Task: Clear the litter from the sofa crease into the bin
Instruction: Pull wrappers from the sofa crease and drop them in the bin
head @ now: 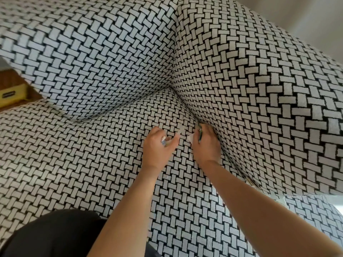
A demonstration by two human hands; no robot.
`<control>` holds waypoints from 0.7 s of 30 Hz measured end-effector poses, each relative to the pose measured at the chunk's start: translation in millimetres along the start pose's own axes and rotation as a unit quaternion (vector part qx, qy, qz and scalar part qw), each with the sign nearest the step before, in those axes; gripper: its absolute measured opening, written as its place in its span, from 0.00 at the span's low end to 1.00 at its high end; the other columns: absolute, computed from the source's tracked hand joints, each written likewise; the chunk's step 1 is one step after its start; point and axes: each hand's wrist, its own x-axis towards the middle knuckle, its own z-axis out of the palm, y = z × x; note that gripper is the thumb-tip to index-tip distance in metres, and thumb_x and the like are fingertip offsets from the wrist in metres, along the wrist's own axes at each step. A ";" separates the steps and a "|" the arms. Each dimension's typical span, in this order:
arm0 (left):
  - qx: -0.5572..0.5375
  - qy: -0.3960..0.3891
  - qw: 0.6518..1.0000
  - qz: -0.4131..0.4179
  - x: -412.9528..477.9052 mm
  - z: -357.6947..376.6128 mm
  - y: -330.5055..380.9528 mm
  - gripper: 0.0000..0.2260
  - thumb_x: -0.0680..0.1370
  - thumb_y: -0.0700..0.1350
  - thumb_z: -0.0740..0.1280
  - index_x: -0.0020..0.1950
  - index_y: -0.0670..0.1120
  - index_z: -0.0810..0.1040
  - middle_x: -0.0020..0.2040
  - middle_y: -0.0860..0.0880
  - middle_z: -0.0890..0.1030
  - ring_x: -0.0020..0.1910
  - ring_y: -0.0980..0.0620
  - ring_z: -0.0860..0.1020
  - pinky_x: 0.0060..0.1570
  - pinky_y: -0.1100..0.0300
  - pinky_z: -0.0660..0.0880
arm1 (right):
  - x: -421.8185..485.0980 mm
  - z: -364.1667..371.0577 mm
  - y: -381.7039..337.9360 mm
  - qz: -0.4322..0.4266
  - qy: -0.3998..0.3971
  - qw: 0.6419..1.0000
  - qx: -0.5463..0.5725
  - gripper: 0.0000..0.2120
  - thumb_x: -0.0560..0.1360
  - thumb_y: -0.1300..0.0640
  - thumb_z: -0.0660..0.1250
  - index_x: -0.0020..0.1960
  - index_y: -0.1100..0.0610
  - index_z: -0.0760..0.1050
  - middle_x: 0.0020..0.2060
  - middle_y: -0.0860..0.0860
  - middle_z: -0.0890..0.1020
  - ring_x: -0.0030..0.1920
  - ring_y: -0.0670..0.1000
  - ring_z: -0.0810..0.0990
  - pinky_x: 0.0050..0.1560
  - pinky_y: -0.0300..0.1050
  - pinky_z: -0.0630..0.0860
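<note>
Your left hand (159, 144) clutches a crumpled white scrap (163, 140) — your right hand (206, 144), at its 3 o'clock, pinches green litter (200, 135) by the sofa crease (187, 106)

Crumpled white-blue scrap (163, 141) in left hand (159, 146); white paper (190, 138), green wrapper (200, 134) in right hand (207, 145) beside sofa crease (186, 105).

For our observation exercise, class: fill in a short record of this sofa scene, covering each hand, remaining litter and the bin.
Left hand: grips a crumpled white and blue scrap
Right hand: pinches white paper and a green wrapper at the crease
Remaining litter: pale scrap lower down the crease
Bin: not in view
Sofa: black-and-white woven pattern
</note>
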 end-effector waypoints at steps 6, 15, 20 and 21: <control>-0.027 -0.004 0.992 -0.124 -32.1 -20.6 2.8 0.09 0.75 0.38 0.67 0.36 0.47 0.72 0.39 0.48 0.78 0.28 0.57 0.72 0.23 0.70 0.69 | -3.2 -3.6 -3.2 -0.041 0.007 0.999 -0.017 0.12 0.79 0.57 0.54 0.58 0.62 0.70 0.55 0.57 0.74 0.54 0.54 0.73 0.47 0.42 0.71; -0.122 0.023 0.967 -0.224 -70.6 -47.1 11.8 0.05 0.78 0.40 0.63 0.53 0.41 0.73 0.52 0.44 0.77 0.41 0.48 0.78 0.38 0.60 0.78 | -29.8 -15.4 -22.8 -0.173 -0.025 0.968 -0.182 0.09 0.70 0.59 0.68 0.49 0.62 0.78 0.41 0.56 0.81 0.45 0.56 0.78 0.48 0.50 0.75; -0.111 0.017 0.961 -0.252 -78.5 -64.6 21.3 0.14 0.80 0.48 0.59 0.57 0.41 0.76 0.52 0.42 0.80 0.32 0.54 0.75 0.30 0.66 0.72 | -57.9 -22.9 -48.8 -0.198 -0.083 0.969 -0.125 0.09 0.68 0.71 0.68 0.47 0.63 0.78 0.27 0.51 0.75 0.28 0.51 0.73 0.34 0.44 0.73; -0.116 0.007 0.962 -0.246 -78.5 -71.5 25.9 0.13 0.80 0.48 0.59 0.55 0.41 0.76 0.50 0.44 0.80 0.29 0.57 0.73 0.26 0.68 0.69 | -62.0 -24.3 -55.9 -0.207 -0.086 0.968 -0.114 0.08 0.69 0.72 0.66 0.47 0.64 0.78 0.25 0.50 0.72 0.26 0.50 0.70 0.31 0.43 0.72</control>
